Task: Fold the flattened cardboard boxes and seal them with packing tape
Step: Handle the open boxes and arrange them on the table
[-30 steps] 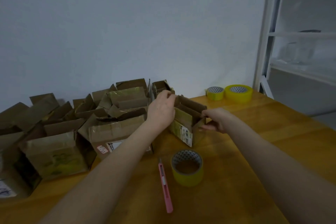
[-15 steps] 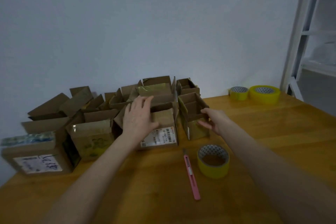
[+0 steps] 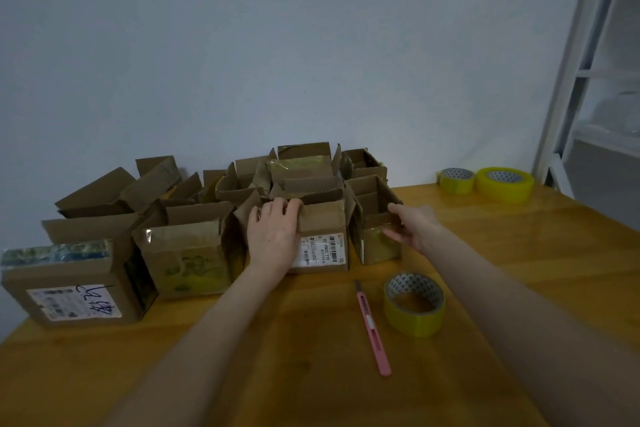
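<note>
Boxes [image 3: 183, 246] stand flaps-up in a crowded row at the back left of the surface [image 3: 277, 374]. Left hand [image 3: 273, 236] curls over the labelled box's [image 3: 325, 218] front rim. Right hand [image 3: 414, 230], fingers loose and holding nothing, touches the small box [image 3: 375, 246]. Best to pull one box clear and fold its short flaps first. Tape [image 3: 414, 308] lies near.

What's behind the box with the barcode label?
More open cardboard boxes, flaps up, toward the wall. Their insides are hidden, and the left hand grips the labelled box at its top.
</note>
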`<state>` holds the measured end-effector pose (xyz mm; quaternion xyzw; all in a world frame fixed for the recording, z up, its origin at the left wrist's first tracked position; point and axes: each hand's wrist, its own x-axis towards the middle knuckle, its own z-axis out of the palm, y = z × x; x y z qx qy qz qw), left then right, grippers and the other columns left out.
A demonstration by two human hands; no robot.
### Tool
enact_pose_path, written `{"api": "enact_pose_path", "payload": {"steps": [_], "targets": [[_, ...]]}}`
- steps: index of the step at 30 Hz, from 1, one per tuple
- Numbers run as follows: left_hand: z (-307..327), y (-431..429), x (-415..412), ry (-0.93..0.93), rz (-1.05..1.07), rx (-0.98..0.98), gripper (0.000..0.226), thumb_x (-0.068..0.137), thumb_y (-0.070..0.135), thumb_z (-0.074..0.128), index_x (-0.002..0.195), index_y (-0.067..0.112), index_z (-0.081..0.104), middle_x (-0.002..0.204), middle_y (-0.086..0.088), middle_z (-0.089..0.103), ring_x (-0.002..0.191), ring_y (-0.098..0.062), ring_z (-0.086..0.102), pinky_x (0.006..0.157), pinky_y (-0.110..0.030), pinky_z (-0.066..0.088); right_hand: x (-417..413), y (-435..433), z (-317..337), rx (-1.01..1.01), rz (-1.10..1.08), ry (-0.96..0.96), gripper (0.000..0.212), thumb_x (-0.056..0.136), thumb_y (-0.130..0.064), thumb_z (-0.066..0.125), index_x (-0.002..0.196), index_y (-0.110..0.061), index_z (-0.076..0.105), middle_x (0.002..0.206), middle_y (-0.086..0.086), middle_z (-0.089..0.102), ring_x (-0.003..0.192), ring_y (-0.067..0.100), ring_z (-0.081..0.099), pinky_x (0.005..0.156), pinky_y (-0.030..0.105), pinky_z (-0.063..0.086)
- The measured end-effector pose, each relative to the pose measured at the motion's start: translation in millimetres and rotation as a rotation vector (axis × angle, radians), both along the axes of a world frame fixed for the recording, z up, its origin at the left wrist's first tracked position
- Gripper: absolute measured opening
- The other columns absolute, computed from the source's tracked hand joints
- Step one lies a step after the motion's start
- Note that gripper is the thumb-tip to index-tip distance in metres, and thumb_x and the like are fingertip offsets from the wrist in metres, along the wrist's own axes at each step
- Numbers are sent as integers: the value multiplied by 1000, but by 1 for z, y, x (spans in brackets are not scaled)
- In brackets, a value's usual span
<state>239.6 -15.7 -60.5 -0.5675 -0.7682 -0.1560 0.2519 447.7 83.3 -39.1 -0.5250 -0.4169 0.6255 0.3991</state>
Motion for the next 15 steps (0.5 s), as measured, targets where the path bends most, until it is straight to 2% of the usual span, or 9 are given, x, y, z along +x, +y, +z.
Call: {"api": "enact_pose_path", "payload": {"steps": [4,7,8,9,11,12,13,15], "targets": [[3,-6,7,-4,-11,13,57,87,31,64,138,22,40,138,-5,45,131,-23,39,114,-43,27,1,-5,-1,53,-9,-111,32,91,-29,63,111,-6,52,97,11,59,84,24,61,53,27,55],[7,-17,23,4,-100,105,56,85,26,65,137,18,45,137,-8,47,129,-24,42,107,-39,36,9,-6,-6,221,-91,-388,49,90,-38,61,125,-6,49,118,12,54,104,30,55,82,38,52],[6,-22,31,1,-148,115,54,86,27,64,136,18,46,136,-8,47,128,-23,43,104,-36,39,14,-9,-7,322,-126,-514,50,89,-40,62,126,-8,50,123,11,53,109,30,54,88,40,49],[5,-27,40,3,-193,101,51,88,28,62,136,19,45,136,-6,46,127,-21,43,101,-33,41,17,-14,-6,427,-131,-629,47,88,-41,62,123,-11,52,122,10,53,108,28,54,88,40,49],[0,-37,56,-28,-255,26,49,91,29,57,136,21,43,137,-3,42,124,-16,44,95,-27,44,23,-33,-5,598,2,-828,37,87,-44,62,112,-19,57,112,2,57,98,20,56,81,35,50],[-4,-42,63,-78,-271,-27,48,91,28,57,137,22,42,137,-2,41,121,-14,45,92,-24,46,25,-43,-8,644,104,-931,38,84,-48,64,111,-22,57,112,0,57,99,19,54,82,34,50],[-8,-46,70,-152,-283,-90,50,91,28,58,138,23,41,138,-1,41,119,-12,47,90,-23,48,28,-51,-12,668,208,-1040,47,79,-53,66,115,-25,55,118,0,54,106,20,52,87,36,49],[-17,-52,84,-341,-279,-270,61,88,36,62,142,21,37,140,-2,41,121,-14,47,94,-26,47,34,-65,-26,627,422,-1204,79,69,-62,71,133,-26,43,132,5,44,122,27,43,97,42,44]]}}
